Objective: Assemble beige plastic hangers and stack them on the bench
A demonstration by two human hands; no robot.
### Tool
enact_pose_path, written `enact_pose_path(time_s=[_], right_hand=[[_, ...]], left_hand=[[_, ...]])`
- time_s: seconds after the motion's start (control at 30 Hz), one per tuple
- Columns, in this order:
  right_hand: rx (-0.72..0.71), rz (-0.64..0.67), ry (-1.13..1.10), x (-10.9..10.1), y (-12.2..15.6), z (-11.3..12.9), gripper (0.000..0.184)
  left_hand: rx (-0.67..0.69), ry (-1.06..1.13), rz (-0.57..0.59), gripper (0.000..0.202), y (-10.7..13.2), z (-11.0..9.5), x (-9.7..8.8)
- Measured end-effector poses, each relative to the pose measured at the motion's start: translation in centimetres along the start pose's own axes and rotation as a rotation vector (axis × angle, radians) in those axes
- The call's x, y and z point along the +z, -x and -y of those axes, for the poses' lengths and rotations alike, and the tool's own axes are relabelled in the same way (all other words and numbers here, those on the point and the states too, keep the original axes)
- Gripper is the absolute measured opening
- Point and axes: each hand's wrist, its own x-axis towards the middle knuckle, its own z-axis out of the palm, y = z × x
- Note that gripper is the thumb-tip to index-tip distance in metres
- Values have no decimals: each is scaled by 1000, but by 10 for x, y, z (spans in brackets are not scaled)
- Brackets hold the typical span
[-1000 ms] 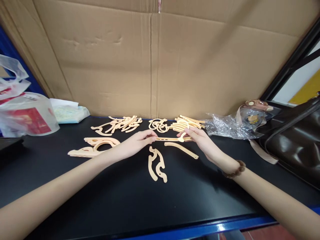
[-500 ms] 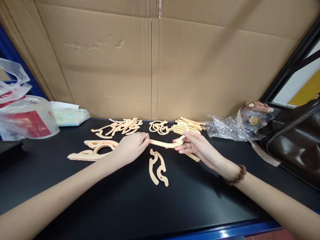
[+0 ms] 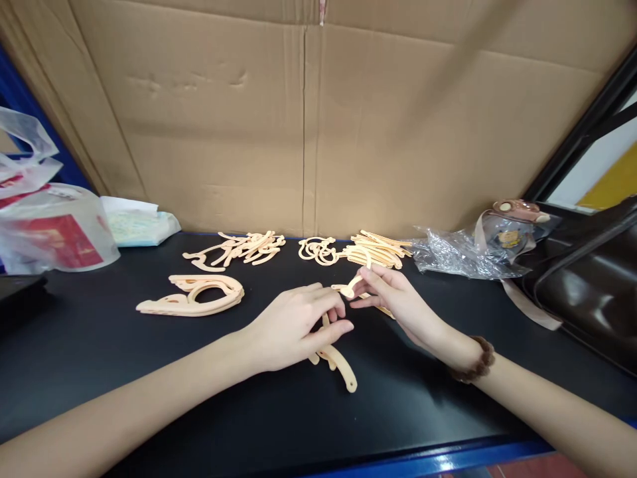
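Note:
My left hand [image 3: 306, 325] hovers low over the table's middle, thumb stretched out and apart from the bent fingers, with nothing visibly gripped. Under it lies a long curved cream arm piece [image 3: 343, 368] with a hole at its end, overlapping other cream pieces that my hand partly covers. My right hand [image 3: 393, 295] pinches a slim, curved cream hook piece [image 3: 355, 282] between thumb and fingers, raised above the table. At the left rest folded hangers [image 3: 192, 302], stacked with their rounded parts to the right. Another flat strip [image 3: 383, 309] shows beneath my right hand.
Along the back lie a pile of curved arm pieces [image 3: 249, 249], several hooks [image 3: 318, 250] and a heap of strips [image 3: 378, 249]. Crumpled clear plastic [image 3: 448, 252] and a dark bag [image 3: 587, 285] stand right. A plastic-bagged tub [image 3: 64, 229] and tissue pack [image 3: 142, 226] stand left.
My left hand has moved right and down, off the strip it held between both hands, with its fingers spread. A long curved piece now shows under it. My right hand still holds a hook piece.

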Motion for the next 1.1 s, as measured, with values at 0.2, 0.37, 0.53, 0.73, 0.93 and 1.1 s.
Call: enact_pose_path(time_s=[0.2,0.37,0.53,0.73,0.93,1.1], right_hand=[[19,-59,54,-13,-9,0,34],[38,-70,104,-16,-8,1,34],[-1,-38,93,-15,-6,4,32],[64,-36,-132,-13,-7,-1,28],[182,91,-192,-8,-3,0,32],[152,145,-136,-5,-3,1,23]], left_hand=[[163,37,150,34,1,-3,-3],[208,56,262,7,0,-7,1],[47,136,139,18,1,-6,-4],[-229,65,56,26,-2,0,-7],[-291,-173,42,31,-3,12,-1],[-243,-259,-6,41,-3,11,3]])
